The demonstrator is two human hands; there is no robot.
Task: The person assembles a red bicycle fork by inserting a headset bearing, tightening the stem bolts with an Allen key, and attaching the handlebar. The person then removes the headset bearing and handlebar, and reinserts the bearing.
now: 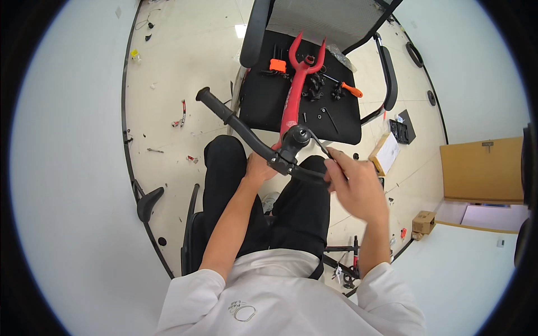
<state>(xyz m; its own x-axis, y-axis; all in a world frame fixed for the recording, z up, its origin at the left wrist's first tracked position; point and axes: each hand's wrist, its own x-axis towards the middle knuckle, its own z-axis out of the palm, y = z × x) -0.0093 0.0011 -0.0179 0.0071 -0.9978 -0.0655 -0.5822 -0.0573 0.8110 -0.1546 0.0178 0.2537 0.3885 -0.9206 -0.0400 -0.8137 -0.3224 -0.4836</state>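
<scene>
A black handlebar (244, 133) with a rubber grip lies across in front of my knees. Its stem (295, 138) is joined to a red bike frame (293, 101), whose forked end rests on the chair seat. My right hand (356, 182) is closed on a bent hex key (318, 141), with the key's far end at the bolt on top of the stem. The handlebar's right end passes beneath that hand. Below the stem, my left hand (259, 168) wraps round the red frame's near end; its fingertips are hidden.
The black office chair seat (263, 101) also carries an orange-handled screwdriver (350, 89), an orange-and-black tool (277, 65), black parts (315, 87) and bolts. On the floor are a bike saddle (149, 204), a tool case (399, 131), a cardboard box (423, 222) and scattered parts.
</scene>
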